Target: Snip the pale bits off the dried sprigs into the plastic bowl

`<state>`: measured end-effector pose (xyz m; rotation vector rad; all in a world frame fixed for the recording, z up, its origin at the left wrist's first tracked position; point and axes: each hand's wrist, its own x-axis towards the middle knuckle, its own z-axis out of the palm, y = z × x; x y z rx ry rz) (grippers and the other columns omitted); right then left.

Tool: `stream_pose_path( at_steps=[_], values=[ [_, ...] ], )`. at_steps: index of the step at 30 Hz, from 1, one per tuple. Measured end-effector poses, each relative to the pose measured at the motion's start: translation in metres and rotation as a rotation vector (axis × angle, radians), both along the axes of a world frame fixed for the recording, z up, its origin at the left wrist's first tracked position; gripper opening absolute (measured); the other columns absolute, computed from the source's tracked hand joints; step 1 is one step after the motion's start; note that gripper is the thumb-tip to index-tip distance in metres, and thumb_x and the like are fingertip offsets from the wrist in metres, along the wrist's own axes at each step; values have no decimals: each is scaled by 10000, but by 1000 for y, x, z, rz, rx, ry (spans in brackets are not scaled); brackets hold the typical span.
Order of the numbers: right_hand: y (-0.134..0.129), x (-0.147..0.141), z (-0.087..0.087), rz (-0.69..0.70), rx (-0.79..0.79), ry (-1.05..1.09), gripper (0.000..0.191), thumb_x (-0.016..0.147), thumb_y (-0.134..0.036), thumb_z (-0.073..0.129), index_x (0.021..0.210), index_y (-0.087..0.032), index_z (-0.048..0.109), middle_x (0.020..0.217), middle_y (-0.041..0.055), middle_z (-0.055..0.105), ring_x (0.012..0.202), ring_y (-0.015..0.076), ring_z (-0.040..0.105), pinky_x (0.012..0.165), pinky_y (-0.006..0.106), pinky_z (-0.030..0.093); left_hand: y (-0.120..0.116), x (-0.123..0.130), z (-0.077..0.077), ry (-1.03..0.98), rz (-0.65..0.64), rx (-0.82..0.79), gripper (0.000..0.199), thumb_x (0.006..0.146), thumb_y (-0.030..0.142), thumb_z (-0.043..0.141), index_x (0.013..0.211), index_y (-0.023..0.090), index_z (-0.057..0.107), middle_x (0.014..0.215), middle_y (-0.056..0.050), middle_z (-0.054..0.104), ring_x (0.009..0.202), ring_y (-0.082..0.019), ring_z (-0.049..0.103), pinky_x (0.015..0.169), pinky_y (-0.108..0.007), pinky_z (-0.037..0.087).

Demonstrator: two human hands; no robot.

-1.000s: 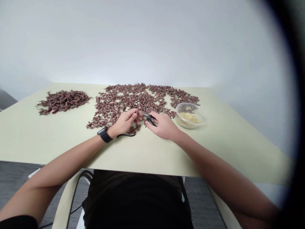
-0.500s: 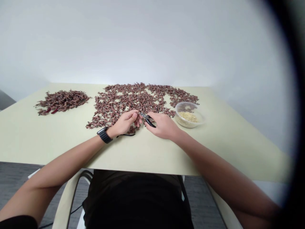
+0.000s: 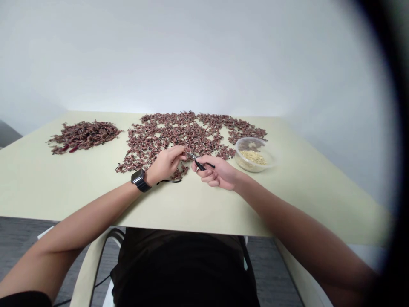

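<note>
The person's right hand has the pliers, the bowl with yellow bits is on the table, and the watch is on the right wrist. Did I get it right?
Almost! The watch is on the left wrist, as the head view shows. The right hand does have the pliers, and the bowl with yellow bits is on the table.

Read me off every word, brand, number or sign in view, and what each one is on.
No text can be read anywhere.
Watch: face dark, nothing legible.
Black-handled pliers in the right hand: too small to tell any marking.
Clear bowl: no lettering made out.
</note>
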<state>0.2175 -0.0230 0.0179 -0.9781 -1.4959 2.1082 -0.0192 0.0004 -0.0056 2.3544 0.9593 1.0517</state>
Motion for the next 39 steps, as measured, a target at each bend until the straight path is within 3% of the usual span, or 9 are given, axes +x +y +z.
stream_pose_path(
  at_steps=[2,4,7,10,15,20,31,35,39],
  values=[
    [1,2,3,65,-84,34,363,902,-574,481,952,-218,532,663,-79,157,550,115,35,437,243,54,1,-1,1,11,-23,41,362,1035,307,448,1287,188,680,1327,-127,669,1216,-267,615,1031,-378,451],
    [1,1,2,14,20,-24,356,902,-571,480,939,-222,537,651,-77,178,536,114,67,440,246,83,2,-1,2,-5,-4,25,352,1033,324,461,1261,188,693,1295,-123,684,1204,-268,619,1031,-380,452],
    [-1,-2,-4,-212,522,-261,296,902,-513,544,850,-222,529,634,-49,326,533,116,255,493,260,202,3,0,2,-83,58,-93,351,1028,411,500,1196,182,707,1079,-102,737,1010,-243,669,936,-367,491],
    [-2,-3,-11,-369,1021,-511,243,896,-450,593,851,-220,526,696,-5,508,617,147,437,597,287,294,6,1,-1,-210,-24,-273,410,1021,491,510,1181,159,690,1025,-107,730,911,-220,684,873,-354,528],
    [-2,-1,-15,-333,1279,-690,193,914,-407,579,953,-223,539,817,44,626,719,199,558,673,303,339,10,4,-9,-373,-282,-560,475,1001,555,529,1111,122,689,1072,-157,722,861,-201,695,830,-355,572],
    [-2,-1,-18,-277,1293,-691,180,925,-392,572,991,-226,551,888,62,668,785,218,601,696,296,356,10,5,-12,-405,-319,-652,463,990,558,552,1030,123,706,978,-136,739,830,-186,698,835,-340,575],
    [-2,-2,-17,-282,1243,-684,179,925,-389,579,980,-220,584,816,41,654,695,188,555,642,285,296,7,6,-8,-392,-328,-641,467,1012,538,519,1054,111,706,942,-135,738,842,-198,708,836,-337,572],
    [-4,-8,-18,-301,1074,-551,200,924,-412,575,935,-215,602,735,-1,590,647,154,491,621,280,296,3,7,-4,-254,-212,-428,443,1028,505,499,1093,117,704,934,-119,739,826,-195,699,798,-318,560],
    [-8,-15,-14,-288,639,-268,261,907,-456,576,826,-210,545,666,-32,435,580,118,360,528,257,253,0,4,-5,-57,42,-75,323,1038,383,506,1129,154,715,961,-88,752,855,-190,701,793,-293,527]
  ],
)
